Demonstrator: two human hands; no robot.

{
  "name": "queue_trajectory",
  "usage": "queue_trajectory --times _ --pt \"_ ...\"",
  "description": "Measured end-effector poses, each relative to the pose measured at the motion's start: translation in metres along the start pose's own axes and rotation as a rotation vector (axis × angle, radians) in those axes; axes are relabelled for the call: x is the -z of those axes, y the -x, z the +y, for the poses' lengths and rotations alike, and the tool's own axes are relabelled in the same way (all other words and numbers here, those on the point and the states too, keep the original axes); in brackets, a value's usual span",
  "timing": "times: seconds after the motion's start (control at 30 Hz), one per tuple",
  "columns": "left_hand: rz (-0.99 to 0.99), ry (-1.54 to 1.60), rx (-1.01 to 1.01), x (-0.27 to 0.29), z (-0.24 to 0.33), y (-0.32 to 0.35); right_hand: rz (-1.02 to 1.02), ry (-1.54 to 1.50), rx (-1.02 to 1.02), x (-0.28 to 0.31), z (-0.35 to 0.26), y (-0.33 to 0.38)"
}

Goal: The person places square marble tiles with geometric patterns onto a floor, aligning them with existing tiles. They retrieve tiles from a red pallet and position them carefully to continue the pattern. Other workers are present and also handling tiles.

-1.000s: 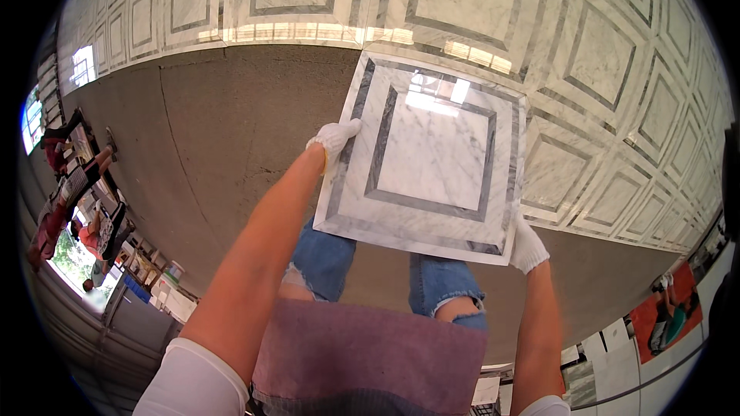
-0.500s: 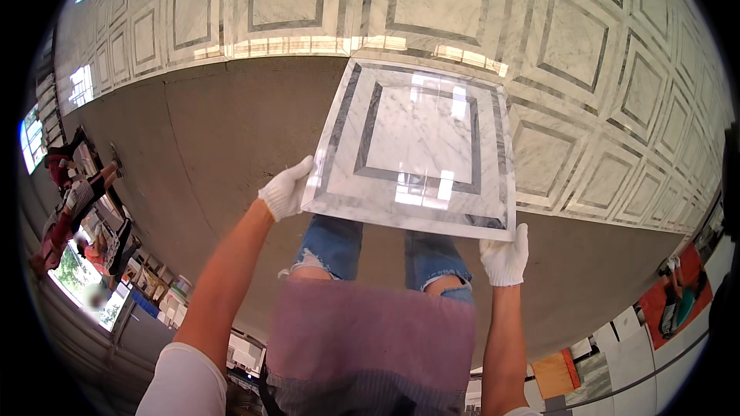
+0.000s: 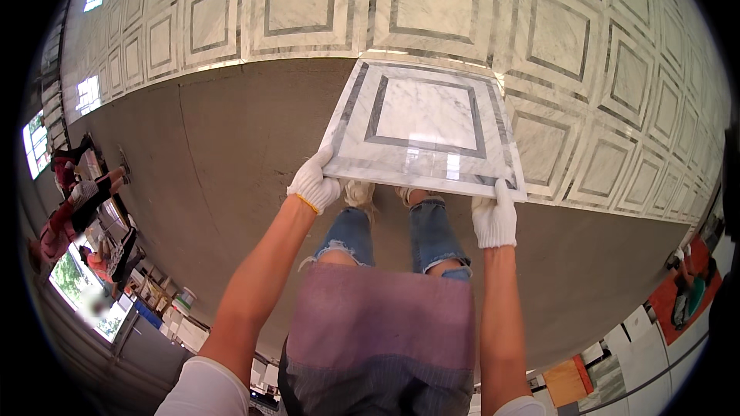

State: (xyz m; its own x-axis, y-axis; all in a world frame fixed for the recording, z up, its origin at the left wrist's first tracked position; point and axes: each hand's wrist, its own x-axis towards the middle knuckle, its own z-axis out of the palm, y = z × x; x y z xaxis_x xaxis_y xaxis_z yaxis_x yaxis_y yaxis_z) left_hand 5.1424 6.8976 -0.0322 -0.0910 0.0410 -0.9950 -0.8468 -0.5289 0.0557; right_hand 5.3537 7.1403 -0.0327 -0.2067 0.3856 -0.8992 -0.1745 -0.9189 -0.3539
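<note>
Head view: a square marble tile, white with a grey inner frame and grey border, is held low over the bare grey screed floor. Its far edge lies close against the row of already laid tiles of the same pattern; whether it touches them cannot be told. The left hand, in a white work glove, is clasped on the tile's near left corner, fingers curled under the edge and thumb on top. The right hand, gloved likewise, is closed on the near right corner, thumb laid up on the tile face. Both forearms are extended forward from the lower edge. Torn blue jeans and light shoes are seen beneath the tile's near edge, and a purple apron below them. At far left, a seated person in red clothing is seen, well apart.
</note>
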Motion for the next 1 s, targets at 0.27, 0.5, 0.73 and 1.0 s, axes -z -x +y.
queue_trajectory --times 0.27,0.5,0.73,1.0 --pt "-0.058 -0.010 -0.037 0.029 -0.012 -0.011 0.146 0.092 0.073 0.007 0.016 -0.012" --pt "-0.219 0.027 0.012 0.073 -0.020 -0.038 0.305 0.409 -0.022 0.044 0.032 -0.017" --pt "-0.442 -0.152 -0.101 0.153 -0.051 -0.081 0.238 0.228 0.025 0.124 0.094 -0.044" --pt "-0.228 -0.808 -0.122 0.232 -0.054 -0.204 0.245 0.086 0.016 0.222 0.174 -0.136"
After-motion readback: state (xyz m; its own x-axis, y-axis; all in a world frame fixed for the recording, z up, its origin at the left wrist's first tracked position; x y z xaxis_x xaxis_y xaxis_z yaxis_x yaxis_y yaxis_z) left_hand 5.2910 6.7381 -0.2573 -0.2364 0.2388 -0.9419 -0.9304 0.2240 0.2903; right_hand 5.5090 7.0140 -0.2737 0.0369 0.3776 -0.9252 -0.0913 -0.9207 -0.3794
